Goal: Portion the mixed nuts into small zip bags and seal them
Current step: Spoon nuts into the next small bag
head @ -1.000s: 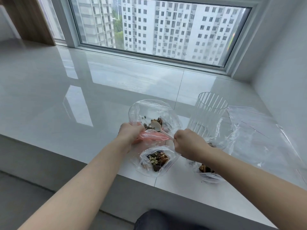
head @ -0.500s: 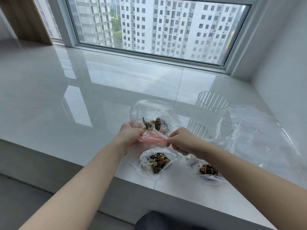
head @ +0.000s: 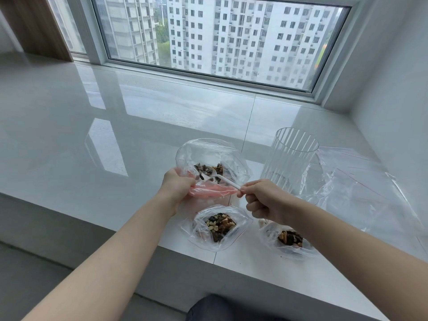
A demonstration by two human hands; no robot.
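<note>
The left hand [head: 178, 188] grips the rim of the big nut bag [head: 208, 158] on the ledge. The right hand [head: 264, 202] pinches a white spoon [head: 217, 176] dipped into the nuts. Two small zip bags [head: 217, 225] near the edge hold nuts but look open. More scooping and sealing are left. No writing shows.

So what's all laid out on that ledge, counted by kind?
Zip bags with nuts in them: 3, namely the held bag, the middle bag and the right bag
Empty large zip bags: 1, the big bag
Clear ribbed cups: 1, the cup
White plastic spoons: 1, the spoon
Total: 6
</note>
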